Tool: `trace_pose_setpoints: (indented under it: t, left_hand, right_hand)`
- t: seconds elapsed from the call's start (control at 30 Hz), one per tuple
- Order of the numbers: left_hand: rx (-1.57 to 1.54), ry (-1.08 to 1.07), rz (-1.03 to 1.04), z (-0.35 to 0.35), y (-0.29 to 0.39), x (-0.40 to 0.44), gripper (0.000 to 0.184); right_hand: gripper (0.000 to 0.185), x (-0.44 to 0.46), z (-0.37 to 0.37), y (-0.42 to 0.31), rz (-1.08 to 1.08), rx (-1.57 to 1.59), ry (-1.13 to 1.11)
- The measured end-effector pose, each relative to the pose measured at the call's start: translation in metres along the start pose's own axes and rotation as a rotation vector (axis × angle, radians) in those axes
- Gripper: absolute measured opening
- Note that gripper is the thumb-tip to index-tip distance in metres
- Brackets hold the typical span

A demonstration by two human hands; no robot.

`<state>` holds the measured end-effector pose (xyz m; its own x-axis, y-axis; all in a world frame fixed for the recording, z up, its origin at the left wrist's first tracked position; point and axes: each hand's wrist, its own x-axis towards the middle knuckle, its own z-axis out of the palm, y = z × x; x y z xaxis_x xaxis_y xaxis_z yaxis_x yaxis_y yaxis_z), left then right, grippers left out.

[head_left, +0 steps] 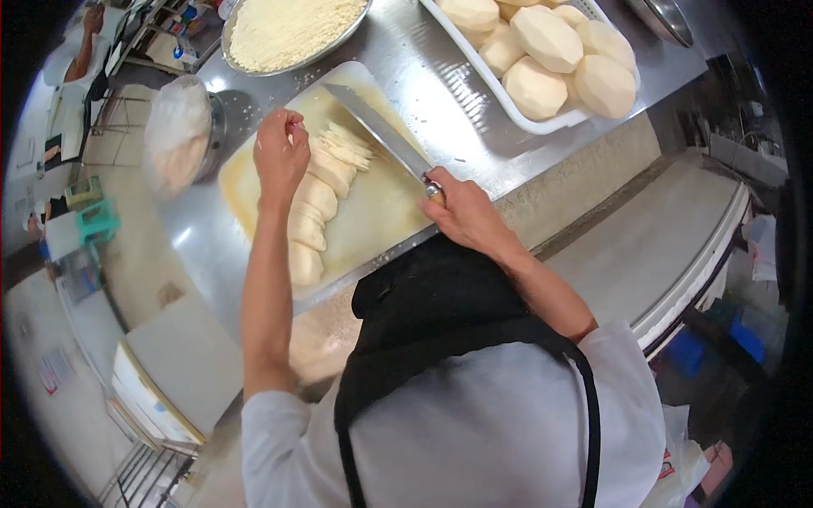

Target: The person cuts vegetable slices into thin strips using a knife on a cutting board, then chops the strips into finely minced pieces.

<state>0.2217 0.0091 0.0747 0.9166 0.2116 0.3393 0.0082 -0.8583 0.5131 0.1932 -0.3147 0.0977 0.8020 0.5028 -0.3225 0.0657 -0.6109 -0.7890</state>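
My right hand [464,207] grips the handle of a large kitchen knife [381,129]. Its broad blade slants up and left over a pale cutting board [385,199]. My left hand [281,159] is at the board's left side with its fingers curled inward; whatever is in them is hidden. Just right of that hand lies a heap of thin-cut pale strips [345,146]. Below it runs a row of peeled pale root vegetable pieces [312,207] in thick slices. The blade is apart from these strips.
A metal bowl of finely chopped pale food [292,34] stands beyond the board. At the upper right, a white basket [542,127] holds several peeled root vegetables [546,38]. A clear plastic bag [178,135] sits at the steel table's left edge. Another person's arm [83,51] shows far left.
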Motion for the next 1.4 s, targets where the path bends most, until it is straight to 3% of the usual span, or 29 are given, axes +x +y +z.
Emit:
trace_pose_setpoints:
  t: [0.1,0.2,0.27,0.47,0.9,1.1,1.3,1.4]
  left_hand:
    - [-0.005,-0.013,-0.005,-0.012,-0.006,-0.041,0.009]
    - [0.033,-0.042,0.013,-0.015,-0.001,-0.080,0.016]
    - [0.032,-0.053,0.006,-0.012,0.016,-0.097,0.019]
    - [0.047,-0.043,0.004,0.006,0.013,-0.093,0.030]
    - [0.128,-0.097,-0.077,0.009,0.011,-0.089,0.029]
    - [0.114,-0.106,-0.064,0.008,0.011,-0.091,0.028]
    - [0.083,-0.091,-0.083,0.009,0.007,-0.090,0.029]
    - [0.044,-0.068,-0.071,0.010,0.008,-0.094,0.030]
  right_hand:
    - [0.037,0.007,-0.004,-0.014,0.027,0.093,-0.141]
    - [0.039,0.004,-0.014,-0.032,0.074,0.057,-0.132]
    - [0.040,-0.001,-0.011,-0.033,-0.031,0.075,-0.098]
    - [0.039,-0.011,0.000,-0.056,0.001,0.165,-0.213]
    - [0.035,-0.005,0.005,-0.083,0.030,0.059,-0.258]
    - [0.034,0.055,0.047,-0.060,-0.112,-0.114,-0.201]
    - [0.037,0.034,0.021,-0.099,-0.037,0.012,-0.238]
    - [0.038,0.056,0.050,-0.065,-0.160,-0.045,-0.148]
